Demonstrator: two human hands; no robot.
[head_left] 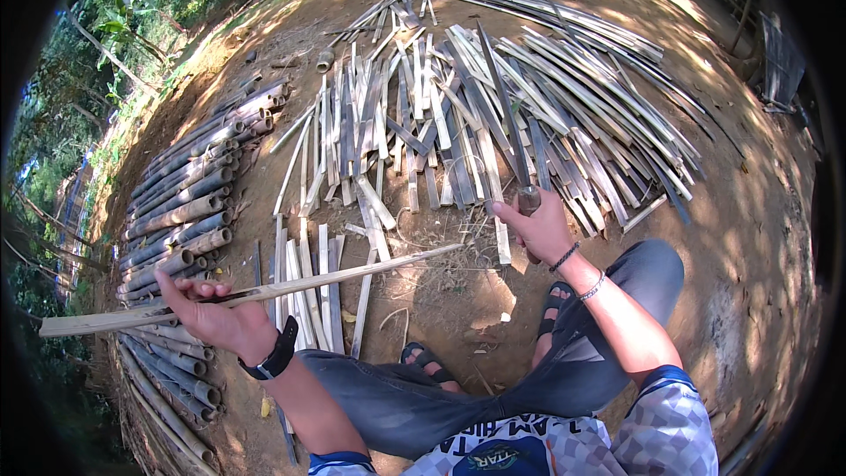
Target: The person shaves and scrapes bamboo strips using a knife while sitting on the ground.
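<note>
My left hand [225, 322], with a dark watch on its wrist, holds a long pale bamboo strip [352, 272]. The strip lies across the palm, one end out to the left and the other over the ground before me. My right hand [544, 227] is wrapped round the wooden handle [529, 200] of a machete. Its long dark blade [504, 110] points up and away from me, above the split bamboo, and is apart from the strip I hold. Thumb and fingers close on the handle at my right knee.
A wide pile of split bamboo strips [441, 115] spreads over the dirt ahead. Shorter strips [308, 286] lie near my left knee. Whole bamboo poles [189, 207] are stacked along the left. My sandalled feet [432, 363] rest on the ground between my bent legs.
</note>
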